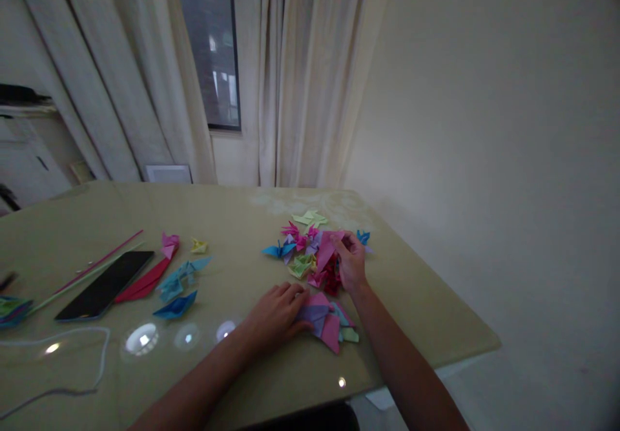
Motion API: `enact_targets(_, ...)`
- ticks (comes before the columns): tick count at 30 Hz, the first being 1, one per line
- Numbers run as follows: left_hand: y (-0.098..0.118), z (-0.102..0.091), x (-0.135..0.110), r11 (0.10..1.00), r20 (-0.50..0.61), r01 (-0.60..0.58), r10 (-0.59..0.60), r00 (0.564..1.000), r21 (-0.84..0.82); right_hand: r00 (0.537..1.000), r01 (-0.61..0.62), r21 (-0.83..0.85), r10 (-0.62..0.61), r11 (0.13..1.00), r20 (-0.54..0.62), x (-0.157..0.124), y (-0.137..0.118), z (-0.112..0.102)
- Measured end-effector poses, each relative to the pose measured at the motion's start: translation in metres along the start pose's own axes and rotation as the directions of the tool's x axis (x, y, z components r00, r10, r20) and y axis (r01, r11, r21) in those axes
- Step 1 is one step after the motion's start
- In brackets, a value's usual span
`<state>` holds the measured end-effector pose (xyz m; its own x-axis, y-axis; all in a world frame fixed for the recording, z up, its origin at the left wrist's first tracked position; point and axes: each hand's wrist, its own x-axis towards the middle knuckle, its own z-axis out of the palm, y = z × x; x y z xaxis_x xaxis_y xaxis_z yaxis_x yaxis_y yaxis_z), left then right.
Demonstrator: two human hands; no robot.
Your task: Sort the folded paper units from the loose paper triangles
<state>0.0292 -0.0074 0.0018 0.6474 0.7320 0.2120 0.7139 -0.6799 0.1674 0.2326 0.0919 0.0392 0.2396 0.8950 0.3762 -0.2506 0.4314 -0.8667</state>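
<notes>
My left hand lies flat on the table, its fingers spread and resting on the edge of a stack of folded pink, purple and green papers. My right hand is further out, fingers curled round a pink folded paper at the edge of a heap of small origami pieces in pink, blue, purple and light green. A blue origami piece sits just beyond my right hand.
On the glass-topped table, to the left lie a dark phone or tablet, a red folded paper, blue paper boats, thin sticks and a white cable. Curtains and a window stand behind; a wall is on the right.
</notes>
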Motion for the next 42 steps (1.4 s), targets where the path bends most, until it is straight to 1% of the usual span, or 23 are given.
enact_targets(3,0.000,0.005,0.004,0.999,0.010,0.015,-0.015,1.000,0.032,0.999,-0.052,0.045,0.052,0.998,0.005,-0.001,-0.006,0.002)
enact_targets(5,-0.003,0.003,0.007,0.999,-0.042,0.049,-0.049,0.998,0.001,0.996,-0.084,0.074,0.084,0.994,0.012,-0.002,-0.009,0.003)
enact_targets(7,-0.013,-0.007,0.007,0.990,-0.130,0.133,-0.139,0.982,-0.049,0.995,-0.100,0.095,0.099,0.990,0.013,-0.003,-0.011,0.004)
enact_targets(9,-0.030,-0.023,0.001,0.957,-0.218,0.285,-0.288,0.932,-0.049,0.995,-0.104,0.115,0.103,0.988,0.016,-0.002,-0.011,0.004)
enact_targets(11,-0.051,-0.042,-0.012,0.864,-0.305,0.499,-0.460,0.834,0.060,0.994,-0.110,0.142,0.106,0.984,0.034,-0.002,-0.011,0.004)
enact_targets(12,-0.062,-0.051,-0.020,0.791,-0.342,0.597,-0.528,0.777,0.135,0.993,-0.117,0.156,0.112,0.981,0.046,-0.001,-0.010,0.004)
enact_targets(14,-0.084,-0.064,-0.040,0.593,-0.419,0.769,-0.651,0.633,0.241,0.989,-0.144,0.173,0.134,0.974,0.068,-0.001,-0.008,0.004)
enact_targets(16,-0.101,-0.071,-0.058,0.438,-0.391,0.856,-0.762,0.516,0.275,0.983,-0.175,0.165,0.162,0.971,0.088,-0.001,-0.007,0.002)
enact_targets(17,-0.108,-0.073,-0.065,0.402,-0.346,0.872,-0.805,0.482,0.279,0.979,-0.188,0.148,0.174,0.971,0.107,-0.002,-0.008,0.001)
enact_targets(18,-0.114,-0.073,-0.070,0.390,-0.291,0.878,-0.837,0.464,0.277,0.975,-0.194,0.121,0.178,0.974,0.135,-0.003,-0.009,0.000)
enact_targets(20,-0.120,-0.070,-0.075,0.422,-0.197,0.867,-0.857,0.477,0.266,0.958,-0.164,0.002,0.159,0.986,0.237,-0.006,-0.012,-0.001)
enact_targets(22,-0.122,-0.066,-0.073,0.485,-0.175,0.837,-0.828,0.533,0.254,0.900,-0.047,-0.186,0.123,0.981,0.419,-0.013,-0.015,0.001)
enact_targets(24,-0.120,-0.062,-0.066,0.553,-0.231,0.799,-0.767,0.599,0.236,0.774,0.138,-0.344,0.115,0.929,0.622,-0.021,-0.017,0.006)
enact_targets(26,-0.115,-0.059,-0.056,0.627,-0.328,0.758,-0.688,0.647,0.181,0.624,0.313,-0.394,0.126,0.864,0.772,-0.031,-0.015,0.012)
enact_targets(27,-0.112,-0.057,-0.051,0.667,-0.373,0.733,-0.652,0.660,0.132,0.570,0.382,-0.399,0.127,0.834,0.811,-0.036,-0.014,0.015)
enact_targets(28,-0.109,-0.056,-0.046,0.711,-0.411,0.700,-0.620,0.668,0.066,0.541,0.438,-0.405,0.125,0.802,0.832,-0.040,-0.012,0.018)
enact_targets(29,-0.106,-0.055,-0.040,0.756,-0.438,0.655,-0.595,0.674,-0.018,0.534,0.481,-0.416,0.119,0.772,0.837,-0.043,-0.011,0.020)
enact_targets(31,-0.097,-0.051,-0.029,0.827,-0.466,0.517,-0.555,0.689,-0.221,0.570,0.515,-0.451,0.102,0.729,0.815,-0.046,-0.008,0.022)
enact_targets(33,-0.085,-0.045,-0.020,0.829,-0.466,0.361,-0.543,0.698,-0.426,0.628,0.494,-0.467,0.070,0.733,0.775,-0.045,-0.007,0.022)
enact_targets(35,-0.072,-0.037,-0.012,0.791,-0.438,0.245,-0.534,0.723,-0.561,0.681,0.437,-0.453,0.043,0.777,0.731,-0.044,-0.008,0.021)
enact_targets(37,-0.058,-0.029,-0.008,0.771,-0.402,0.175,-0.494,0.771,-0.612,0.719,0.380,-0.424,0.026,0.822,0.694,-0.044,-0.008,0.021)
enact_targets(39,-0.047,-0.022,-0.006,0.782,-0.374,0.127,-0.425,0.824,-0.610,0.734,0.357,-0.393,0.006,0.847,0.679,-0.045,-0.010,0.023)
enact_targets(42,-0.039,-0.022,-0.005,0.811,-0.349,0.089,-0.344,0.872,-0.578,0.761,0.321,-0.368,-0.006,0.873,0.649,-0.047,-0.012,0.024)
